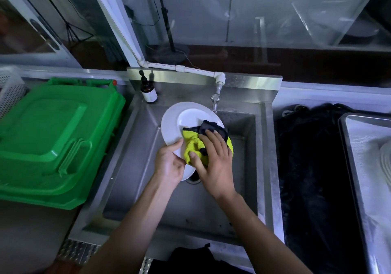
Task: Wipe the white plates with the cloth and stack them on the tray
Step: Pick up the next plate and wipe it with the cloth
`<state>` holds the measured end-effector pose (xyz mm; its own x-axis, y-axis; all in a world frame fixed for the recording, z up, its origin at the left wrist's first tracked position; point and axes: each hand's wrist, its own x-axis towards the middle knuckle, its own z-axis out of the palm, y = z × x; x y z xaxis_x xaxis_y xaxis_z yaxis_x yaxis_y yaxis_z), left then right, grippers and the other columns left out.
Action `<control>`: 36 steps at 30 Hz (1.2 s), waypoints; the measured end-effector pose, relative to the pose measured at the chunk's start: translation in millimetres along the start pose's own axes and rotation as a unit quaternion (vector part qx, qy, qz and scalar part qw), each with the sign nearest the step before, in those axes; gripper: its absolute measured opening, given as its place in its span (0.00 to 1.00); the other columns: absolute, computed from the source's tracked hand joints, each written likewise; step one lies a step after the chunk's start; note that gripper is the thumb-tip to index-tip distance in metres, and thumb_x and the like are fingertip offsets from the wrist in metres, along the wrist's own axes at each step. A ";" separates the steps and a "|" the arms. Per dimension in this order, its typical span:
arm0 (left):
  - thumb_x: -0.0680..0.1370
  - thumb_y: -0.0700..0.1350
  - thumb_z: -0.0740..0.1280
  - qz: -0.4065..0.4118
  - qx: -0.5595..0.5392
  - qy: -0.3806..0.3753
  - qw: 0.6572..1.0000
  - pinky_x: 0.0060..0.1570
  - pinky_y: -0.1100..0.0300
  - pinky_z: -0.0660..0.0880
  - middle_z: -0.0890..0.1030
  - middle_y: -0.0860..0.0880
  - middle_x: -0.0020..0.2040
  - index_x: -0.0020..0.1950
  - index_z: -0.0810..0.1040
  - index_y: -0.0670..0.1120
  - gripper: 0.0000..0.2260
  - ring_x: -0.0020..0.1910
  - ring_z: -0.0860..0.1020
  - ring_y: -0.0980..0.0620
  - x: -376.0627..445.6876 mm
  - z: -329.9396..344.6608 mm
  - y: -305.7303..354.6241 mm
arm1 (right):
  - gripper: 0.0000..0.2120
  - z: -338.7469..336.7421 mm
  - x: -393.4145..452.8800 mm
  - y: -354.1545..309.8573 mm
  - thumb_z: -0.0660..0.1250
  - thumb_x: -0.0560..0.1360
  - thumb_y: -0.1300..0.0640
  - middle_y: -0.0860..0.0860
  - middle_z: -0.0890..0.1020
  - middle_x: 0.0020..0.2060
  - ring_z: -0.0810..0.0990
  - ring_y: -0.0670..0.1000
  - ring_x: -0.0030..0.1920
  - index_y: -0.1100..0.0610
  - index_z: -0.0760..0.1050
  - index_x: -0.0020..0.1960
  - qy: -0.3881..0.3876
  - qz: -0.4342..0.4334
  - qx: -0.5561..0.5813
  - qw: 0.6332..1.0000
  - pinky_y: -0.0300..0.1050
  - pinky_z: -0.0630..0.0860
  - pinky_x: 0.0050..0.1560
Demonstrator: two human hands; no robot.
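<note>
A white plate is held tilted over the steel sink. My left hand grips its near rim, thumb on top. My right hand presses a yellow and dark cloth against the plate's face, fingers spread over the cloth and thumb curled into it. At the far right a metal tray holds a stack of white plates, partly cut off by the frame edge.
A tap hangs just behind the plate. A brown pump bottle stands on the sink's back left corner. A green plastic bin lid lies left of the sink; a dark basin lies between sink and tray.
</note>
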<state>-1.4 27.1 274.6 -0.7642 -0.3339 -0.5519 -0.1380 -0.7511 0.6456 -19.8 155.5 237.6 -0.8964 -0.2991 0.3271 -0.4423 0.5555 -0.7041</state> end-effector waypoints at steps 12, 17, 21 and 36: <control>0.78 0.37 0.65 -0.008 -0.004 -0.077 0.997 0.69 0.44 0.73 0.78 0.35 0.67 0.71 0.73 0.34 0.21 0.67 0.77 0.37 -9.4 -13.0 -2.5 | 0.23 -13.6 10.6 17.0 0.66 0.81 0.50 0.50 0.68 0.76 0.62 0.50 0.77 0.55 0.71 0.74 0.018 0.137 0.134 0.981 0.59 0.62 0.75; 0.76 0.35 0.66 -0.013 0.026 -0.092 0.995 0.66 0.45 0.75 0.80 0.37 0.65 0.69 0.75 0.35 0.21 0.66 0.78 0.38 -12.6 -25.4 -5.8 | 0.23 -17.2 22.2 25.6 0.66 0.81 0.52 0.49 0.69 0.74 0.64 0.48 0.75 0.55 0.70 0.74 0.023 0.171 0.155 0.973 0.55 0.63 0.76; 0.73 0.34 0.70 -0.011 0.055 -0.113 0.992 0.48 0.48 0.82 0.84 0.40 0.59 0.61 0.82 0.39 0.17 0.58 0.83 0.41 -16.5 -35.0 -6.2 | 0.22 -23.7 33.5 29.9 0.65 0.81 0.52 0.48 0.71 0.73 0.64 0.48 0.75 0.54 0.70 0.74 -0.002 0.160 0.140 0.977 0.56 0.63 0.75; 0.69 0.35 0.71 -0.013 0.234 -0.143 0.962 0.54 0.43 0.80 0.83 0.37 0.59 0.65 0.76 0.35 0.24 0.56 0.83 0.38 -23.8 -34.9 0.8 | 0.21 -31.7 54.9 2.7 0.60 0.79 0.44 0.42 0.71 0.72 0.64 0.47 0.74 0.46 0.73 0.70 -0.088 0.030 0.041 0.995 0.59 0.62 0.71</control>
<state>38.7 14.5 269.8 -0.8890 -0.0985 -0.4473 -0.3773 -0.3960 0.8371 -71.1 165.2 273.7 -0.8989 -0.4024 0.1731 -0.3783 0.5140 -0.7699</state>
